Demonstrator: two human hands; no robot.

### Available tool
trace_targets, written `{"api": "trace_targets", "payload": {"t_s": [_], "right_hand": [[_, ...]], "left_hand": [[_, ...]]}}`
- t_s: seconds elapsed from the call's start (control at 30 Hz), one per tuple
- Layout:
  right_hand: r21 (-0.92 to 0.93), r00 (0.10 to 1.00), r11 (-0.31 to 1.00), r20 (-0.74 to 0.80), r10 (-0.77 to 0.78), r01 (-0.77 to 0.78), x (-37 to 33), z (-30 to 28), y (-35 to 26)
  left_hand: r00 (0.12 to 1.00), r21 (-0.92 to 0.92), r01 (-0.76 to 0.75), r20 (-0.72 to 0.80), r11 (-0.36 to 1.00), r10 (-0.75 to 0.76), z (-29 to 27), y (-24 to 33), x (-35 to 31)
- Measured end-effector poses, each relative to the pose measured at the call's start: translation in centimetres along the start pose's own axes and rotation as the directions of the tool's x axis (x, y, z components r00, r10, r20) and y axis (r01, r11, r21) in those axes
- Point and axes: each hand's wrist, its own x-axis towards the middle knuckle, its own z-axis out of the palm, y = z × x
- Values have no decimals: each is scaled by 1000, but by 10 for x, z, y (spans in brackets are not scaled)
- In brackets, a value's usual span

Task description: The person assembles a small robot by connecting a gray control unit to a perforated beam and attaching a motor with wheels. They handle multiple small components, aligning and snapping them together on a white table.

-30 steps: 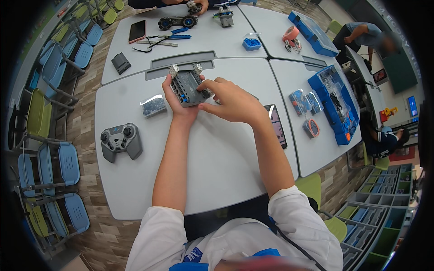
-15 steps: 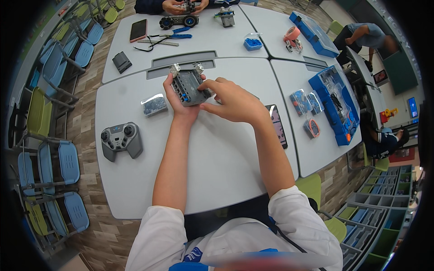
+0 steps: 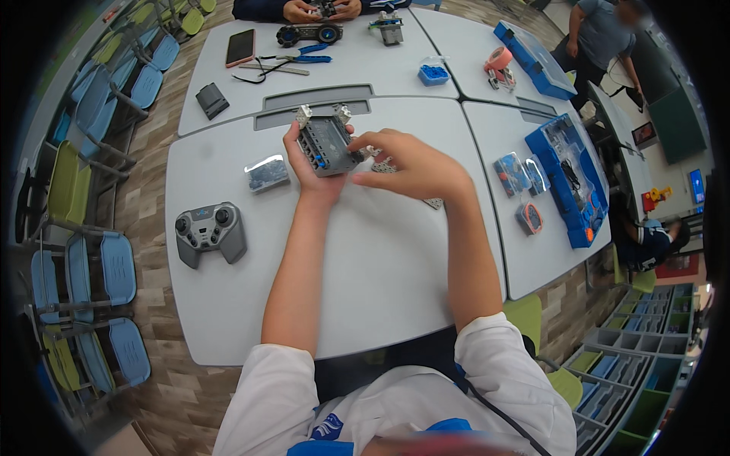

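Note:
Above the table, my left hand (image 3: 319, 187) holds a grey robot control brick (image 3: 328, 146) tilted up from below. Ports line the brick's near left edge, with small blue pieces in them, and two whitish connector blocks stick up at its far corners. My right hand (image 3: 414, 163) hovers at the brick's right side, thumb and index apart, the index tip at or just over its face. Its other fingers are curled and partly hidden. Grey perforated parts (image 3: 432, 203) show beneath my right hand. Left of my left forearm lies a clear box of small parts (image 3: 267, 175).
A grey gamepad (image 3: 211, 233) lies at the left, with a dark grey block (image 3: 212, 101) farther back. To the right are an open blue case (image 3: 559, 182) and small clear boxes (image 3: 512, 174). Opposite, a person's hands (image 3: 322, 11) hold parts near a wheeled assembly (image 3: 309, 34) and pliers (image 3: 308, 58).
My right hand has shifted slightly right and its thumb and index sit farther apart. The phone beside my right forearm is now hidden. A person at the far right has straightened up.

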Motion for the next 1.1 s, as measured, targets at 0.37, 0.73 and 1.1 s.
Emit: {"api": "trace_targets", "payload": {"t_s": [0.37,0.73,1.1], "right_hand": [[-168,832,973,-553,41,-160,228,-40,145],[-264,841,922,-530,107,-284,238,4,190],[-392,898,841,-379,222,-373,237,27,185]], "left_hand": [[994,-48,31,-106,998,-36,1,3,7],[989,-43,76,-121,996,-80,5,6,3],[992,-67,48,-110,997,-55,1,4,8]]}}
